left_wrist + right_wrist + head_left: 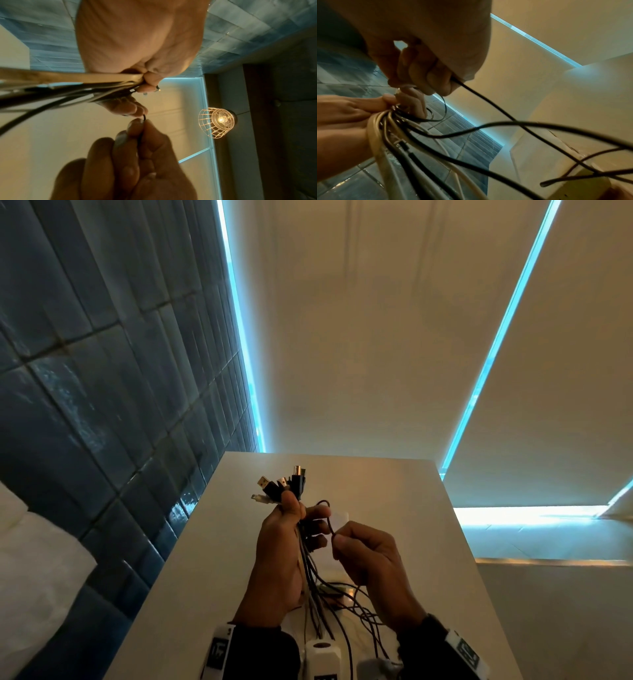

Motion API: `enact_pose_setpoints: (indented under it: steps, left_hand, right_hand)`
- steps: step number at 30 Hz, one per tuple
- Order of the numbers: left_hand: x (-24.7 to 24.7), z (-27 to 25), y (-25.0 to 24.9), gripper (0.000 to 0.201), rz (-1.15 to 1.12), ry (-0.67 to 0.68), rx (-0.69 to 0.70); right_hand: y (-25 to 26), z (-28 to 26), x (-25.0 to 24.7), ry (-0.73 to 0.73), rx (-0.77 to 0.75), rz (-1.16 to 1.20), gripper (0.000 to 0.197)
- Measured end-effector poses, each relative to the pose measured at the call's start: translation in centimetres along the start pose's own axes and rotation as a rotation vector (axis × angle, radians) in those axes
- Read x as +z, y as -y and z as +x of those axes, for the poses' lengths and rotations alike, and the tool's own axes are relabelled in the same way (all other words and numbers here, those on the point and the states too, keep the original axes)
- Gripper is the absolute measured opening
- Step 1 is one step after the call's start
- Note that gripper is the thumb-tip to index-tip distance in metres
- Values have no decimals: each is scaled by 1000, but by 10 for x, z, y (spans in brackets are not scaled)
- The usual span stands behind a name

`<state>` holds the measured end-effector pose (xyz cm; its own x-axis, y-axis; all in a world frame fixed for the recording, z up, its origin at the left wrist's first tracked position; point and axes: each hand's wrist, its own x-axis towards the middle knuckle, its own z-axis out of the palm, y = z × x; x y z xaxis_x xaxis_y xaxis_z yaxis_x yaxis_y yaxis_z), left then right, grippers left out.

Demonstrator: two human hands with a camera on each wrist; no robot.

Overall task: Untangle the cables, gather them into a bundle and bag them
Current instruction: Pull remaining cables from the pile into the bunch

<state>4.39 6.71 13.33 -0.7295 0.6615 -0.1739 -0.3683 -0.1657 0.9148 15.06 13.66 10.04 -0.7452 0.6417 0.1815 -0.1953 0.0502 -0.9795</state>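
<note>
My left hand (pixel 291 537) grips a bundle of black and white cables (pixel 310 573) above the white table (pixel 212 542). Several USB plugs (pixel 281 486) stick up out of the fist. The loose cable ends (pixel 352 607) trail down onto the table by my wrists. Just to the right, my right hand (pixel 363 556) pinches a thin black cable (pixel 329 522) that loops up out of the bundle. In the left wrist view the right hand's fingertips (pixel 137 125) pinch that thin cable (pixel 144 117). The right wrist view has the same thin black cable (pixel 471 89) leaving the right hand's fingers (pixel 440 82). No bag is in view.
A dark blue tiled wall (pixel 102 371) runs along the table's left side. Beige roller blinds (pixel 376 337) hang behind the table. A window ledge (pixel 548 532) lies to the right. A caged lamp (pixel 217 121) glows in the left wrist view.
</note>
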Motion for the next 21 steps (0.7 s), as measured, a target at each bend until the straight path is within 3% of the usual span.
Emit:
enact_pose_setpoints:
  steps: [6,11,15,21]
  left_hand:
    - [0,-2,-2,35,-193,54,-72]
    - [-5,3,-5,35,-389,149,-26]
    - [-9,7,-5,41,-344,176,11]
    - [-8,5,-3,38,-304,200,34]
  right_hand:
    - [0,-5,-3,60,-33,-27,26]
    - [-12,-13,-5,168,110,-45,20]
    - [-29,-16,-14,135,284,26,22]
    - [-49,-10,-15,102,322,-42,23]
